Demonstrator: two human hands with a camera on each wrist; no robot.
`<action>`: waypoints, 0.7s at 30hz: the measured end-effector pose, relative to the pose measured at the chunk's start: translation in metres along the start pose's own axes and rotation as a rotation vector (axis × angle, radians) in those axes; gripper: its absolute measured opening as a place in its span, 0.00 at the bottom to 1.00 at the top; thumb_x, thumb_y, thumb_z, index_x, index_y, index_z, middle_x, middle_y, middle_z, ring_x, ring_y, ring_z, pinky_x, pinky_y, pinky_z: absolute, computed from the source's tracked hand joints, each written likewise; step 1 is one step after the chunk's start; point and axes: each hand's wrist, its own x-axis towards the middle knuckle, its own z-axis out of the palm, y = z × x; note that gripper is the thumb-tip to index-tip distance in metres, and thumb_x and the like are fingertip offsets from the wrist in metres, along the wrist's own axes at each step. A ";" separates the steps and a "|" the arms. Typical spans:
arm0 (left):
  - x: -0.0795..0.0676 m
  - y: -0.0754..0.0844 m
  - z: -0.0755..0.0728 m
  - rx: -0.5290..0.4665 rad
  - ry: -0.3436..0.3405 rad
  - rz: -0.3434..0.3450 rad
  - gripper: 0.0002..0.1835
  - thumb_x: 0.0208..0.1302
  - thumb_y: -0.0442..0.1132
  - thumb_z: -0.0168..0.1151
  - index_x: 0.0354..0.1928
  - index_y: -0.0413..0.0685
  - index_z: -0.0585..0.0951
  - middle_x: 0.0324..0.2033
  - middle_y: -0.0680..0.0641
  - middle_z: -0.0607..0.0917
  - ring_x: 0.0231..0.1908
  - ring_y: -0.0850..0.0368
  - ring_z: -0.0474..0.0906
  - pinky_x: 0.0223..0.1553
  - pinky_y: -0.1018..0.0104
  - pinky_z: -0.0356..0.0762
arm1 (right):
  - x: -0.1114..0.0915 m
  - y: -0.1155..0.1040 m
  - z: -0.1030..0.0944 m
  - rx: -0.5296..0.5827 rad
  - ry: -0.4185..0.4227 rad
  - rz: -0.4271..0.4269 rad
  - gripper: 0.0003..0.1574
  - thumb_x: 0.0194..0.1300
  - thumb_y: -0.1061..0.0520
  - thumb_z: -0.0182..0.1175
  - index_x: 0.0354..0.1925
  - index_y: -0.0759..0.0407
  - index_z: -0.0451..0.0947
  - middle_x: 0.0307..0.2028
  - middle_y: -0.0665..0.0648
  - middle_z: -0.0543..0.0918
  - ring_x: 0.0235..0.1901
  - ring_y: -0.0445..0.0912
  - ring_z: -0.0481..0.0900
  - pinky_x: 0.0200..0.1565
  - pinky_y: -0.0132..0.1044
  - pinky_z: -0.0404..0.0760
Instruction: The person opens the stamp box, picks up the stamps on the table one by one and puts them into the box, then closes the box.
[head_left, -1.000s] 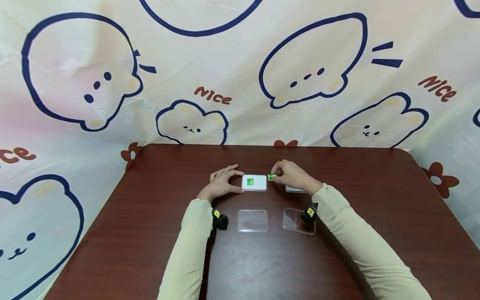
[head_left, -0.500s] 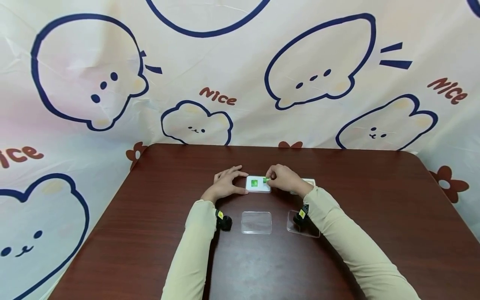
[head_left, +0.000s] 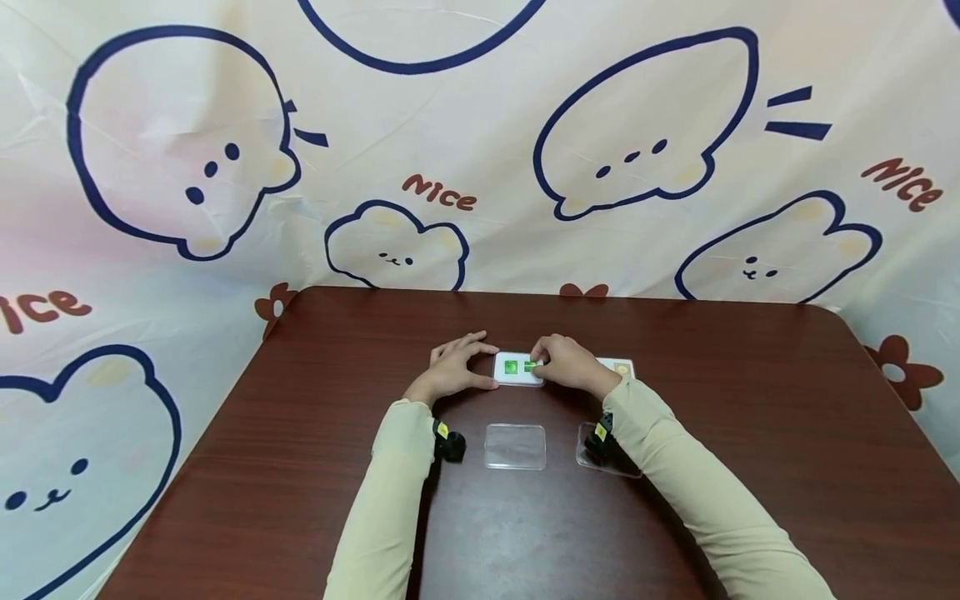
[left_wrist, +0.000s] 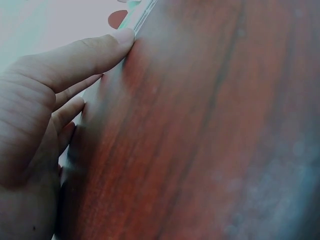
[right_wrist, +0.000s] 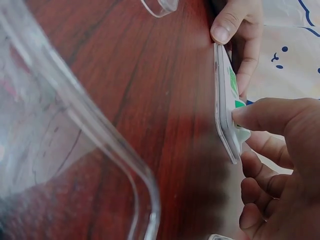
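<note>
A flat white rectangular case lies on the brown table, with a green square on its left half. My left hand holds the case's left end, thumb at the near corner and index finger at the far one. In the left wrist view the thumb touches the case's edge. My right hand pinches a small green-and-white piece against the right half of the case's top. Thumb and fingers partly cover that piece.
A second pale case with a round yellowish mark lies behind the right wrist, partly hidden. Nearer me are two clear plastic lids, one in the middle and another under the right wrist camera. A patterned cloth hangs behind the table.
My right hand has moved left, carrying the small green piece from beside the white case onto its right half. The left hand keeps its hold on the case. The head view has shifted slightly.
</note>
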 end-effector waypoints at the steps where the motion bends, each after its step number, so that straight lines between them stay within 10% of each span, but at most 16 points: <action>1: 0.000 0.000 0.000 -0.003 0.001 0.001 0.33 0.54 0.52 0.71 0.64 0.61 0.74 0.75 0.55 0.56 0.75 0.49 0.46 0.68 0.45 0.38 | 0.000 0.000 0.000 0.000 0.001 0.002 0.13 0.60 0.57 0.63 0.43 0.62 0.80 0.36 0.56 0.82 0.32 0.44 0.74 0.38 0.37 0.75; 21: 0.000 -0.001 0.002 0.004 0.012 -0.003 0.33 0.53 0.52 0.72 0.63 0.62 0.74 0.75 0.56 0.55 0.75 0.50 0.46 0.68 0.46 0.38 | -0.026 -0.003 -0.008 -0.004 0.013 -0.068 0.18 0.63 0.56 0.63 0.49 0.63 0.79 0.39 0.57 0.79 0.35 0.45 0.73 0.40 0.37 0.74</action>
